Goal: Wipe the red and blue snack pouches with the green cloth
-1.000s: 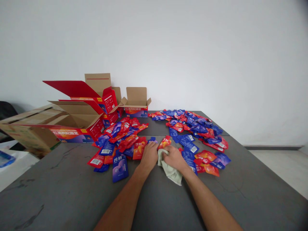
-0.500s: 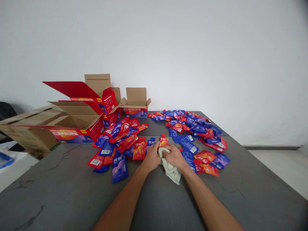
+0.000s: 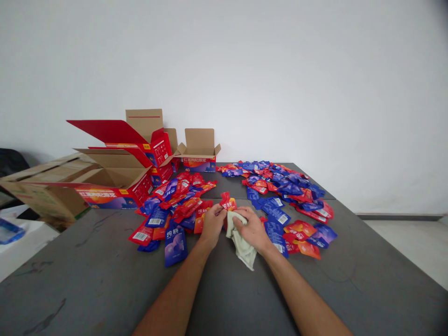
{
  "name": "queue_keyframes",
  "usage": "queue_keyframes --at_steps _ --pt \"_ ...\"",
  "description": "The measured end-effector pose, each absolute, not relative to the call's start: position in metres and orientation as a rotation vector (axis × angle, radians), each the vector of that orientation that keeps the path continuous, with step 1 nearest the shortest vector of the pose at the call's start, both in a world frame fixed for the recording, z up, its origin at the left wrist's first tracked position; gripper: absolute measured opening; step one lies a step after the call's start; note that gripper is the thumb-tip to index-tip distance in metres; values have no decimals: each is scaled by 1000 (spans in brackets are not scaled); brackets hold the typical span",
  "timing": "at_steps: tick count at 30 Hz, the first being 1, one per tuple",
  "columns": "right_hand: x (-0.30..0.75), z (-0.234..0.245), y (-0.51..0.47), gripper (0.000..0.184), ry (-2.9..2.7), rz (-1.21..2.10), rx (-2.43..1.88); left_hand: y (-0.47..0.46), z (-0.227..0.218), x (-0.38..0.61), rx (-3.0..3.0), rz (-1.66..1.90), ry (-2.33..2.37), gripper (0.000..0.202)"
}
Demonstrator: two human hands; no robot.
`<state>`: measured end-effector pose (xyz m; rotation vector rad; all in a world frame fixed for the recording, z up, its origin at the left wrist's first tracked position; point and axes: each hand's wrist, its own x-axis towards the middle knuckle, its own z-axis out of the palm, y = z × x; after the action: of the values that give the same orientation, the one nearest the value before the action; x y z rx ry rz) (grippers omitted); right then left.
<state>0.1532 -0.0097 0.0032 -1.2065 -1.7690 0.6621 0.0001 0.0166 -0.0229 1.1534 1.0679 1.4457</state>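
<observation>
Between my hands, over the middle of the table, is a red spouted pouch (image 3: 227, 202) with its printed front toward me. My left hand (image 3: 211, 227) pinches its left edge. A crumpled pale cloth (image 3: 244, 249) is bunched in my right hand (image 3: 253, 229) and lies against the pouch's front, covering its lower part. The cloth's loose end hangs down toward the table. To the left of my left hand lies a heap of red and blue pouches (image 3: 184, 198), with a blue pouch (image 3: 175, 245) nearest me. Several blue pouches (image 3: 276, 235) lie just right of my right hand.
A large spread of red and blue pouches (image 3: 290, 186) covers the back right of the dark table (image 3: 122, 280). Open printed cartons (image 3: 105, 196) stand at the left, with another open carton (image 3: 199, 163) by the wall. A brown cardboard box (image 3: 52, 196) is beyond the left edge.
Both hands have shifted slightly left with the red pouch and the cloth. My left hand now grips the pouch's side, and more of my right hand's back shows over the cloth.
</observation>
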Motion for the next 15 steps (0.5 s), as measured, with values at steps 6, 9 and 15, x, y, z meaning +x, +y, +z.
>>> queue_keyframes --at_steps 6,9,15 --pt "154 10 -12 23 -1832 667 -1187 20 -24 -8 1194 1502 1241 22" --pt "152 11 -13 24 -1827 684 -1199 21 -26 -12 1242 1520 1351 20" --pt "153 7 -12 28 -1736 725 -1192 18 -25 -11 1115 1518 1274 26"
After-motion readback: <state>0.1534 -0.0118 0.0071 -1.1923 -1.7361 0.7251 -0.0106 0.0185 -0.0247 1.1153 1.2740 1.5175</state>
